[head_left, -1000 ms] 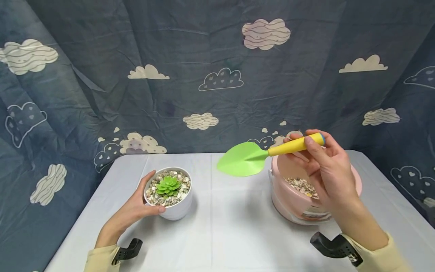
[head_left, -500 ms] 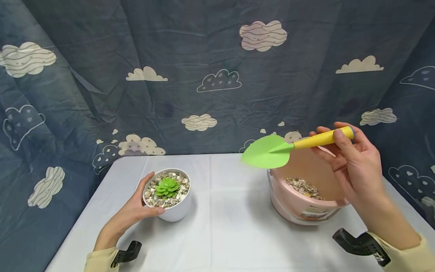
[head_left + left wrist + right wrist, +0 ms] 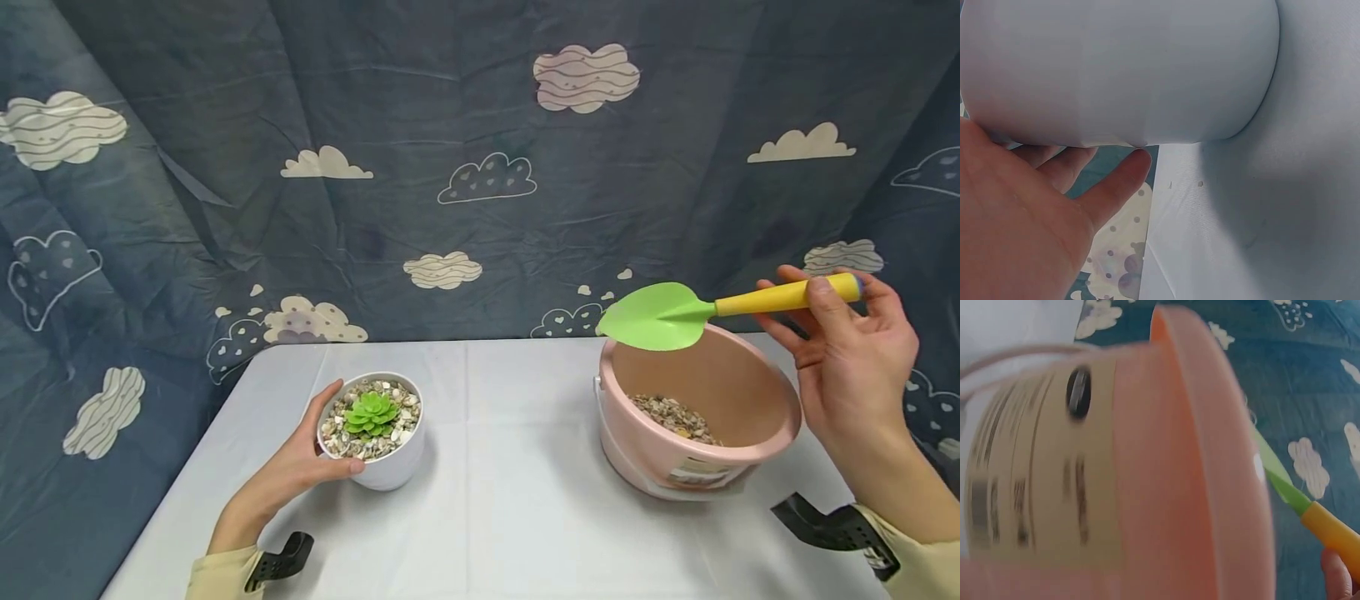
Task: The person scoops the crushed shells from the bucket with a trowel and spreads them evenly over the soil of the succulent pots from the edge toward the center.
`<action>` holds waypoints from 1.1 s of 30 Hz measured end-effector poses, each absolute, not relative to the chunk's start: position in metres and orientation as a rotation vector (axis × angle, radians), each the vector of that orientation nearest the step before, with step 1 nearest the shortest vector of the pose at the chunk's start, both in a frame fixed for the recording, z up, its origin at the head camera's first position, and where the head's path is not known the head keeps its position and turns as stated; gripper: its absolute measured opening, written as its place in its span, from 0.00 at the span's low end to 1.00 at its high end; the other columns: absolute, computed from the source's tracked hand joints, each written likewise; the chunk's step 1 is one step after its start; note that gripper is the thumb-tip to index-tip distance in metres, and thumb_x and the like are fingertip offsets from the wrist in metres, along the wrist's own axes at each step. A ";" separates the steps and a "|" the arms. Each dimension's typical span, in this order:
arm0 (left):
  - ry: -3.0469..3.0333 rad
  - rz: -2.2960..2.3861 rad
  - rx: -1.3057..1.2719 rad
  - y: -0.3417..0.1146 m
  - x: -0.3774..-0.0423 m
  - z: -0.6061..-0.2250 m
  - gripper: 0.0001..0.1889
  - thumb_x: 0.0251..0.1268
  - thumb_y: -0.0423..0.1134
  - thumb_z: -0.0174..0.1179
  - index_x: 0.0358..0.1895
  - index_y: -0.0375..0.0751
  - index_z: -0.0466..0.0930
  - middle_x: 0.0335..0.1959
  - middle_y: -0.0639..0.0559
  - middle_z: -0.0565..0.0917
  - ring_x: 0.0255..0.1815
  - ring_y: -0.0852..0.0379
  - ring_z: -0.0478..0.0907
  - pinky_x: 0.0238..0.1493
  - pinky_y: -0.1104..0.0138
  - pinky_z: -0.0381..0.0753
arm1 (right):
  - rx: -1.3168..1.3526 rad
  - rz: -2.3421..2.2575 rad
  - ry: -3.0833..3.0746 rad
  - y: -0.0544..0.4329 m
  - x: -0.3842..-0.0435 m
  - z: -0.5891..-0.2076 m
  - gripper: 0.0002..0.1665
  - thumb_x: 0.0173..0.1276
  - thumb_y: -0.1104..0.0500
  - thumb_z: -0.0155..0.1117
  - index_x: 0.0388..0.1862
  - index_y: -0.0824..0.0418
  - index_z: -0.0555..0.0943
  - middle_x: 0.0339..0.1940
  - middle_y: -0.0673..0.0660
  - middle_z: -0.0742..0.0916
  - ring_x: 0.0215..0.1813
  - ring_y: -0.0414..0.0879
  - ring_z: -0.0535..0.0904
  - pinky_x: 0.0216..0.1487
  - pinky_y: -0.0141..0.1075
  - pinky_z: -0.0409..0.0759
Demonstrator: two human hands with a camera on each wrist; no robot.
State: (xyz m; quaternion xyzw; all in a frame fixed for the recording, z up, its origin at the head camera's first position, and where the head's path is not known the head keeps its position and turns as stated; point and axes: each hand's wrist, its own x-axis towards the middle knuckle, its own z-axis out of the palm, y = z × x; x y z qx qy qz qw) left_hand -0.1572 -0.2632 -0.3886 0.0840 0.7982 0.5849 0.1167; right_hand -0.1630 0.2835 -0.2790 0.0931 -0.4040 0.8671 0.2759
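My left hand (image 3: 296,454) grips a small white flowerpot (image 3: 393,468), its thumb and forefinger spread round the near-left side of the rim. In the left wrist view the fingers touch the wall of the pot (image 3: 1129,69). A green succulent (image 3: 371,414) sits in pebbles in the middle of the pot. My right hand (image 3: 858,358) holds a garden trowel by its yellow handle (image 3: 780,298) between thumb and fingers. The trowel's green blade (image 3: 660,317) points left, over the far rim of a pink bucket (image 3: 645,458). Pebbles (image 3: 675,417) lie inside the bucket.
The pot and bucket stand on a table with a white cloth (image 3: 510,517). Behind it hangs a dark blue cloth with cloud prints (image 3: 405,83). A label (image 3: 1041,469) and a handle show on the bucket's near side.
My right hand has moved to the right with the trowel, bringing the blade from the left of the bucket to over its far rim. My left hand stays on the flowerpot.
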 end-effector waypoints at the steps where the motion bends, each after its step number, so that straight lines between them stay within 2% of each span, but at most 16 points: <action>1: 2.337 1.713 0.241 -0.263 -0.157 -0.389 0.59 0.52 0.38 0.74 0.80 0.55 0.38 0.78 0.37 0.41 0.74 0.36 0.50 0.64 0.50 0.63 | 0.239 2.299 -1.112 0.286 -0.164 -0.279 0.29 0.68 0.73 0.59 0.65 0.64 0.62 0.56 0.67 0.81 0.47 0.59 0.85 0.39 0.46 0.79; 8: 2.342 1.712 0.234 -0.264 -0.156 -0.388 0.59 0.52 0.39 0.74 0.80 0.56 0.37 0.77 0.36 0.40 0.74 0.36 0.51 0.64 0.50 0.62 | 0.174 2.124 -1.393 0.300 -0.169 -0.280 0.30 0.64 0.68 0.66 0.63 0.63 0.67 0.55 0.63 0.82 0.47 0.49 0.86 0.36 0.38 0.81; 18: 2.359 1.701 0.228 -0.264 -0.156 -0.386 0.59 0.53 0.39 0.74 0.79 0.57 0.37 0.77 0.36 0.42 0.74 0.38 0.50 0.66 0.48 0.59 | 0.266 2.109 -1.637 0.306 -0.177 -0.294 0.27 0.66 0.70 0.64 0.64 0.67 0.73 0.48 0.58 0.87 0.44 0.46 0.87 0.34 0.36 0.82; 26: 2.361 1.715 0.253 -0.264 -0.157 -0.387 0.59 0.52 0.37 0.74 0.79 0.56 0.37 0.77 0.35 0.44 0.73 0.38 0.53 0.61 0.64 0.65 | 0.264 1.848 -2.008 0.302 -0.180 -0.302 0.27 0.66 0.70 0.66 0.65 0.63 0.76 0.46 0.49 0.88 0.45 0.37 0.85 0.34 0.31 0.82; 33: 2.364 1.704 0.263 -0.263 -0.156 -0.388 0.58 0.53 0.37 0.73 0.79 0.55 0.37 0.77 0.35 0.44 0.72 0.38 0.53 0.59 0.66 0.66 | 0.237 1.724 -2.214 0.301 -0.184 -0.308 0.28 0.67 0.66 0.66 0.64 0.55 0.72 0.44 0.43 0.88 0.42 0.35 0.86 0.34 0.31 0.82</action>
